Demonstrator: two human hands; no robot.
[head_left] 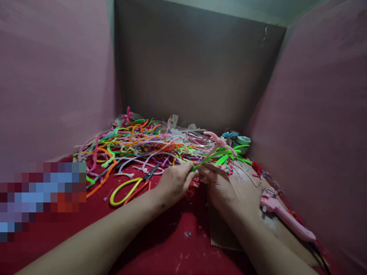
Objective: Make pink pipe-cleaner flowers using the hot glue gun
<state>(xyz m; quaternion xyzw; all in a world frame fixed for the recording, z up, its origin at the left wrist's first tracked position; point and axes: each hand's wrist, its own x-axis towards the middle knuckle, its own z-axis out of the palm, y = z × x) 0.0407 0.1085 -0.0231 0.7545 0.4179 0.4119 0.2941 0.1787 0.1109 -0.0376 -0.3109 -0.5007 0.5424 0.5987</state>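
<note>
A pink pipe cleaner flower (220, 143) with long green leaves (212, 156) leans up and to the right from between my hands. My left hand (178, 179) is closed around the lower end of its stem, thumb and fingers pressed together. Close beside it, my right hand (220, 188) has its fingers bent in at the same stem, near the base of the leaves. The exact fingertip contact is partly hidden. To the left of my left hand lie scissors (126, 192) with one yellow and one red handle, blades partly open.
A tangled heap of coloured pipe cleaners (137, 143) spreads along the back. On the right, a pink hot glue gun (289, 219) with a black cord rests on cardboard (225, 233). A pale green round object (243, 142) stands behind. Scraps dot the red cloth (160, 248).
</note>
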